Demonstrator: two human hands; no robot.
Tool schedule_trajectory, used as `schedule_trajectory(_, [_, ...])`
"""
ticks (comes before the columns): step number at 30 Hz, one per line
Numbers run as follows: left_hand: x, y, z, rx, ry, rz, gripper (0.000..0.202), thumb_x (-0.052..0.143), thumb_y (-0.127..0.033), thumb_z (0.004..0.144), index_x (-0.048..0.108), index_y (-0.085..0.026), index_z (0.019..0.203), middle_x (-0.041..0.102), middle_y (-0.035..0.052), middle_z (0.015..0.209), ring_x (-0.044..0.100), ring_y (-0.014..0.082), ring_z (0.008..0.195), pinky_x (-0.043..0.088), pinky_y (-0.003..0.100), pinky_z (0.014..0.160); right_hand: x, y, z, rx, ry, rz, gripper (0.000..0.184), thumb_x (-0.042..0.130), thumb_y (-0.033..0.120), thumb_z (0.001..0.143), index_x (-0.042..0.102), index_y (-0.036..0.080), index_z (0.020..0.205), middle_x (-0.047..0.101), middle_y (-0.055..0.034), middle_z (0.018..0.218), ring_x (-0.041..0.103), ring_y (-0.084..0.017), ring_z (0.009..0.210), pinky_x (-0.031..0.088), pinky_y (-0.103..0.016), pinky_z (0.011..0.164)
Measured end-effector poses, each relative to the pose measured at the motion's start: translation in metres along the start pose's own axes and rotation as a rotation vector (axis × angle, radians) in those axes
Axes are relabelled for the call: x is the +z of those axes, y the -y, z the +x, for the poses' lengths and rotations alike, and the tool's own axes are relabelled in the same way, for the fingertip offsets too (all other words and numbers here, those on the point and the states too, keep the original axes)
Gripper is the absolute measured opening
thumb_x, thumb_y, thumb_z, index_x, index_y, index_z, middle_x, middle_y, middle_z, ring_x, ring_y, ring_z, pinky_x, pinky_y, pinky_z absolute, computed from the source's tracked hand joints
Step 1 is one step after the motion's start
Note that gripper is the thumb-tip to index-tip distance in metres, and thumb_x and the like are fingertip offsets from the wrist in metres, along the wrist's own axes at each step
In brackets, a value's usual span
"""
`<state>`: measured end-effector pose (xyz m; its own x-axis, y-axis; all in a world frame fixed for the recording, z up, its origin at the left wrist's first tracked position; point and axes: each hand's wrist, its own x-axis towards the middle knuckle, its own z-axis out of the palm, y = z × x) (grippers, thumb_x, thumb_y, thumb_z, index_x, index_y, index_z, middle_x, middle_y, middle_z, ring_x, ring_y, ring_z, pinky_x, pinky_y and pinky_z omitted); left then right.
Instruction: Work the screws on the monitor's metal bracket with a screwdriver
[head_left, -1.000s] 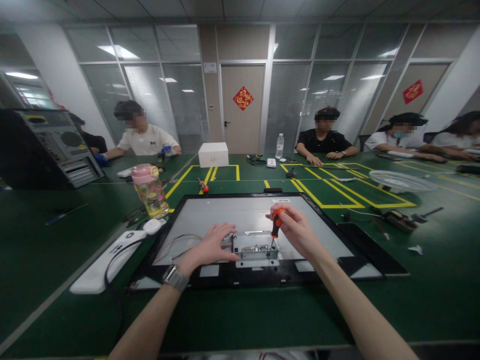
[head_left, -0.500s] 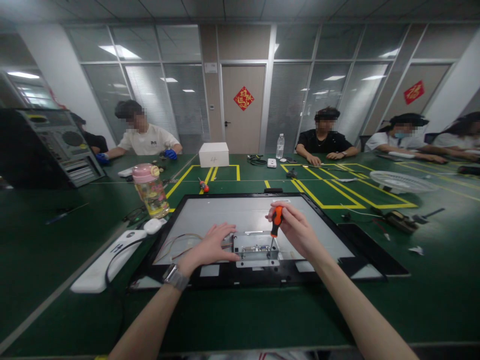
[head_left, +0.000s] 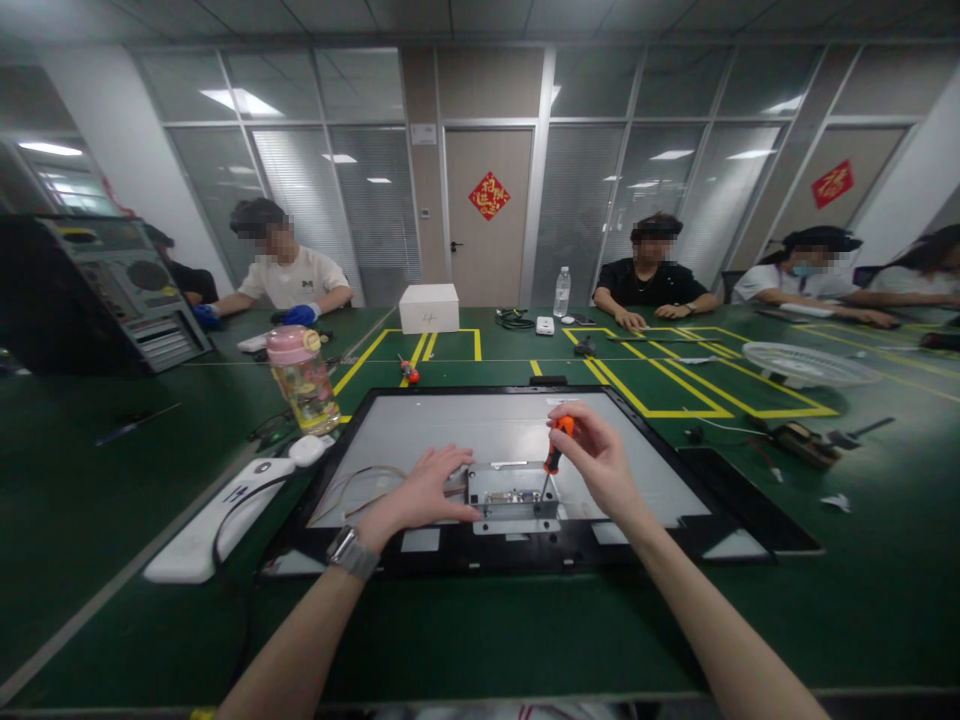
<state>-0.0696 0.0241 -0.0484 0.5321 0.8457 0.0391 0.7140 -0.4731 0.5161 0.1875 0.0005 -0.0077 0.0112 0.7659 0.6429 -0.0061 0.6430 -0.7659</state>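
A large flat screen panel (head_left: pixel 465 420) with a black frame lies on the green table, its pale metal back facing up. Near its front edge sits a metal bracket (head_left: pixel 487 480) with a row of connectors. My right hand (head_left: pixel 600 455) grips an orange and black screwdriver (head_left: pixel 559 445), tilted, its tip down at the right part of the bracket. Whether the tip sits in a screw is too small to tell. My left hand (head_left: pixel 431 487) rests with fingers spread on the panel, its fingertips at the bracket's left side. Thin cables (head_left: pixel 360 485) run beside it.
Left of the panel are a white power strip (head_left: pixel 217 520) with a black cable and a pink-lidded bottle (head_left: pixel 304 380). A computer case (head_left: pixel 105 290) stands far left. A black flat piece (head_left: pixel 750 500) lies at the right. Co-workers (head_left: pixel 652 270) sit across the table.
The screwdriver's handle has tipped slightly to the right, along with my right hand. My left hand stays put. Across the table, a co-worker's blue-gloved hand has moved left and down.
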Motion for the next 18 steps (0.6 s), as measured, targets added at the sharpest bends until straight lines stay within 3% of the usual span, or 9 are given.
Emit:
schedule_trajectory(4, [-0.0001,-0.0002,0.0005,-0.005,0.009,0.007,0.075,0.076,-0.054,0.066,0.049,-0.026,0.130,0.039,0.0083,0.149,0.026,0.0294,0.142,0.008,0.049,0.118,0.0008,0.0046,-0.0013,-0.012,0.027,-0.018,0.020,0.051,0.033,0.092,0.066,0.026,0.103,0.064,-0.0052,0.093,0.060,-0.022,0.086,0.048,-0.039,0.079])
schedule_trajectory(9, [0.0011,0.0014,0.0007,-0.002,-0.003,0.004,0.076,0.076,-0.055,0.065,0.050,-0.027,0.130,0.040,0.0078,0.148,0.026,0.0296,0.142,0.007,0.049,0.118,0.0017,0.0018,-0.0015,-0.115,-0.043,-0.152,0.013,0.064,0.029,0.083,0.069,0.026,0.096,0.059,-0.0036,0.086,0.056,-0.022,0.083,0.046,-0.038,0.078])
schedule_trajectory(15, [-0.0002,-0.0009,-0.0001,-0.009,0.003,0.002,0.075,0.076,-0.054,0.065,0.050,-0.026,0.130,0.040,0.0076,0.149,0.025,0.0302,0.142,0.008,0.049,0.118,-0.0017,0.0016,-0.0028,-0.031,0.066,-0.067,0.026,0.047,0.029,0.093,0.064,0.027,0.112,0.066,-0.0054,0.096,0.062,-0.023,0.086,0.049,-0.039,0.077])
schedule_trajectory(18, [-0.0001,-0.0012,-0.0001,-0.008,0.001,0.006,0.075,0.076,-0.054,0.065,0.050,-0.026,0.130,0.039,0.0078,0.149,0.025,0.0298,0.142,0.007,0.049,0.118,-0.0034,-0.0002,-0.0030,-0.089,0.032,-0.180,0.023,0.054,0.027,0.090,0.064,0.026,0.111,0.067,-0.0050,0.093,0.064,-0.022,0.082,0.050,-0.039,0.077])
